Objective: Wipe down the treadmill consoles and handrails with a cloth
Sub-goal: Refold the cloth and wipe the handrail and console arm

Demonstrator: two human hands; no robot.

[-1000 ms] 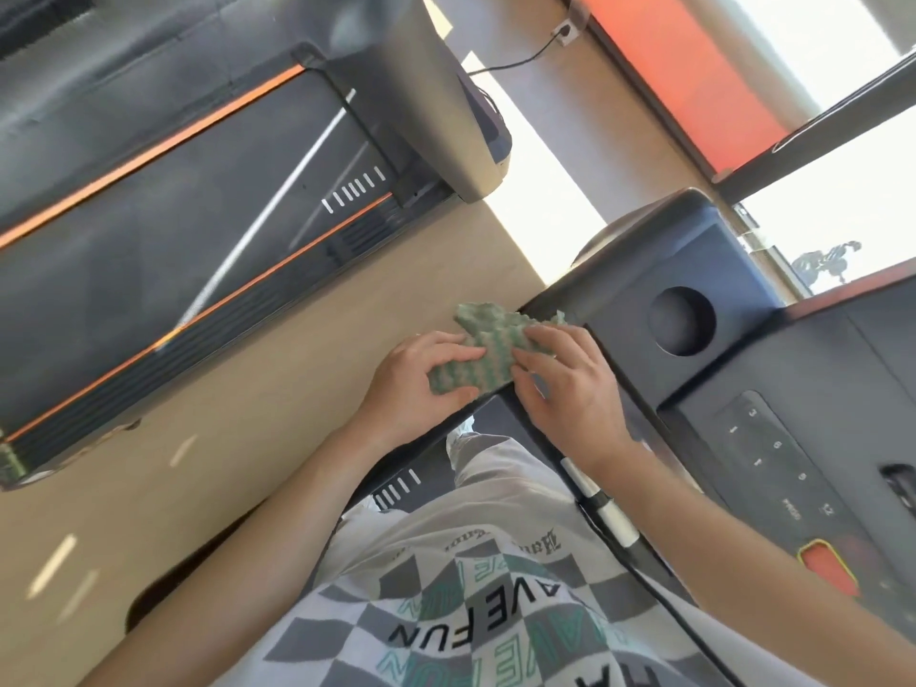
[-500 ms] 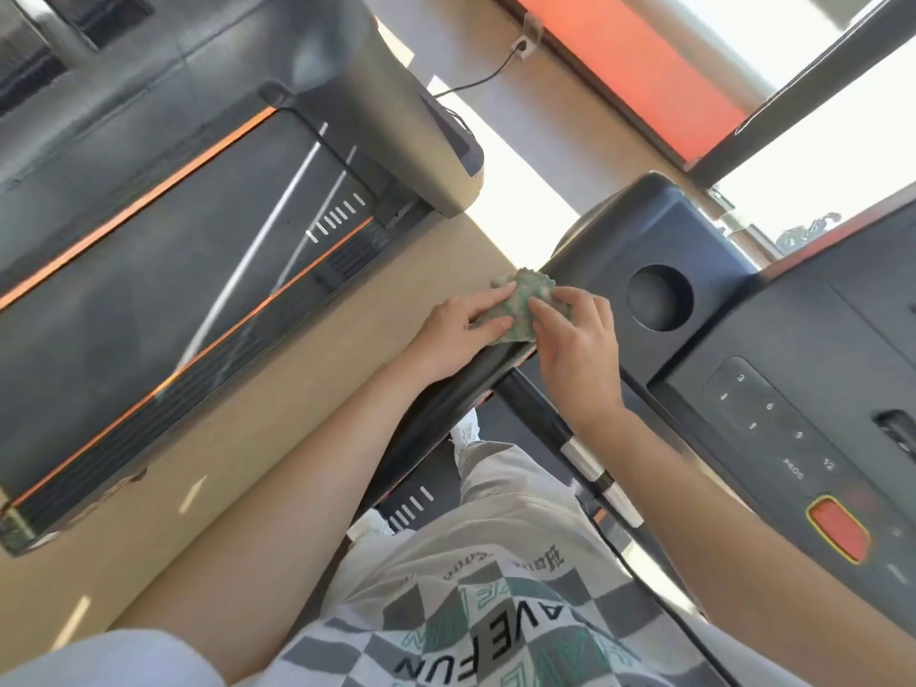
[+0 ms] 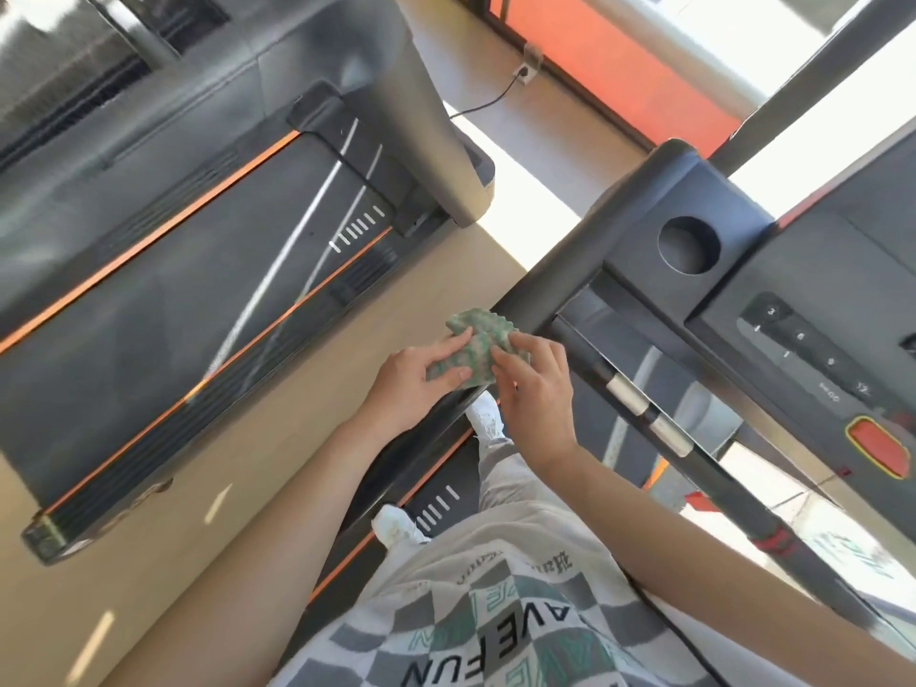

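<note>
A green, bumpy cloth (image 3: 473, 347) lies on the black left handrail (image 3: 540, 295) of the treadmill I stand on. My left hand (image 3: 414, 384) holds the cloth from the left, fingers and thumb curled round it. My right hand (image 3: 533, 389) holds it from the right with fingertips on top. The dark console (image 3: 813, 309) with number keys and a round cup hole (image 3: 689, 245) is to the right. A thinner inner handle with silver sensor bands (image 3: 644, 409) runs below the console.
A second treadmill (image 3: 198, 270) with orange trim stands to the left across a strip of tan floor (image 3: 277, 438). A red stop button (image 3: 880, 446) sits on the console's near edge. A cable runs to a wall socket (image 3: 520, 74) by the orange wall.
Both hands slid the cloth forward along the handrail toward the console, then drew it back down the rail. The view has shifted slightly.
</note>
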